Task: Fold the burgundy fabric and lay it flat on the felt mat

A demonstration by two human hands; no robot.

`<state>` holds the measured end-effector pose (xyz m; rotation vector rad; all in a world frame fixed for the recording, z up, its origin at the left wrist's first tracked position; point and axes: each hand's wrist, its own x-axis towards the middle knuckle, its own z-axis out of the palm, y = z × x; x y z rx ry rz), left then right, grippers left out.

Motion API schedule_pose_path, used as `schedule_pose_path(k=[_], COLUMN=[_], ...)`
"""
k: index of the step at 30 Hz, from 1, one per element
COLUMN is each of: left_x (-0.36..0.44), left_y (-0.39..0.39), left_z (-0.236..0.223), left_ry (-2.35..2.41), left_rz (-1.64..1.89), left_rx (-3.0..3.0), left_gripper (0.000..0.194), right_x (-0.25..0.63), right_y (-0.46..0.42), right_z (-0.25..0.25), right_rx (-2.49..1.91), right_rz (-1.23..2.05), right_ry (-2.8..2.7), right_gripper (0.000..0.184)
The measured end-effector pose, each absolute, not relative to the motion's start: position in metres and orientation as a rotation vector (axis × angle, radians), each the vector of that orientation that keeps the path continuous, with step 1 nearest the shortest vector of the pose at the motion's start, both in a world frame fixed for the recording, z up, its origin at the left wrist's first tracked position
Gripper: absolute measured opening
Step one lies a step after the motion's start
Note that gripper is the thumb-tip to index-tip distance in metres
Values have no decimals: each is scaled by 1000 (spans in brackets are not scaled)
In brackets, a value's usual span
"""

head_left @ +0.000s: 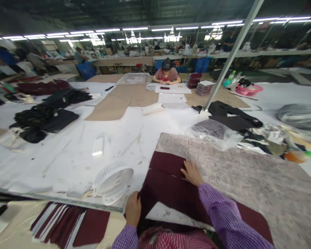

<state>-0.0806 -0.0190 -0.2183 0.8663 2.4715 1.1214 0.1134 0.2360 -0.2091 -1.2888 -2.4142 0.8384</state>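
Several maroon fabric pieces (171, 192) lie before me on a grey, mottled board (248, 166). My right hand (193, 173) rests flat with fingers apart at the right edge of the far maroon piece. At the near left, my left hand (133, 209) is closed on the left edge of the larger maroon fabric piece; its fingertips are partly hidden. A pale patch of the board shows through between the pieces close to my body. Another maroon piece extends to the right beneath my right sleeve.
A white round fan (114, 183) stands left of my left hand. Below it lies a fanned stack of maroon and white strips (59, 224). Clear plastic bags (215, 131) and black scraps (233, 114) lie beyond the board. A metal pole (233, 55) rises there. A person (167, 72) works opposite.
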Motion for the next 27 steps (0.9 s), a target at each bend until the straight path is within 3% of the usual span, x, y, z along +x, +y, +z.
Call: schedule_pose_path(k=[6,8,11,16,27], left_x=[-68,-55,-35,-14,18], left_y=[-3,7,15,14,18], left_z=[-106,-66,-22,5,21], left_ry=[2054,1892,1335,1008,1104], left_rz=[1515,1604,1756,1694,1725], left_rx=[602,535,196,208,332], left_gripper=[31,37,50,54,51], right_x=[115,115,119,136,160], right_y=[183,163,143,133,111], right_z=[-104,-70,-32,0,12], right_rx=[-891,-680,-511,-501,-730], right_rz=[1345,1718,1979,2033,1823], right_ry=[-2233,-1950,-1694,-1528,-1375], right_gripper=[43,47,59,57,25])
